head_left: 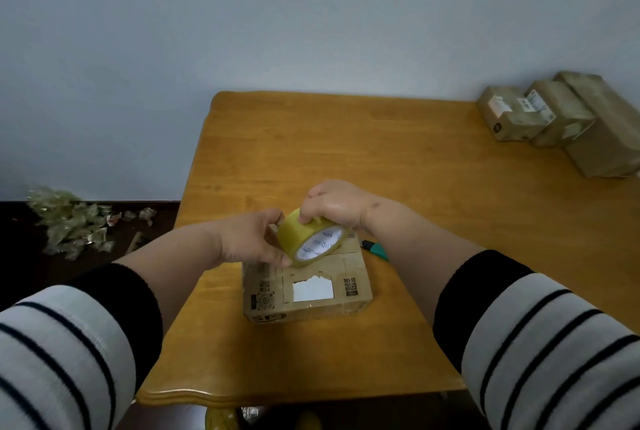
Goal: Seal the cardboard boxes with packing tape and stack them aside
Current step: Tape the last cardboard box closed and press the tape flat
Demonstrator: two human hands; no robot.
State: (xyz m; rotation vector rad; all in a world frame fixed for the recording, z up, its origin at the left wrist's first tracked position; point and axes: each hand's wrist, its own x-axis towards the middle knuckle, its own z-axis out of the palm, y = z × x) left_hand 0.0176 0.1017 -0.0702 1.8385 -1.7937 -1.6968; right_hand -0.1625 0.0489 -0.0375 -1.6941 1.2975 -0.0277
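A flat cardboard box (308, 291) with a torn white label lies on the wooden table (415, 187) in front of me. Just above its far half I hold a roll of yellowish packing tape (310, 239) with a white core. My right hand (337, 204) grips the roll from above, fingers curled over its rim. My left hand (254, 239) holds the roll's left side, thumb and fingers pinching at its edge. The box's far edge is hidden behind the roll and my hands.
Three sealed cardboard boxes (554, 118) stand side by side at the table's far right corner. A green utility knife (375, 249) lies just right of the box. Crumpled tape scraps (72, 221) litter the dark floor at the left.
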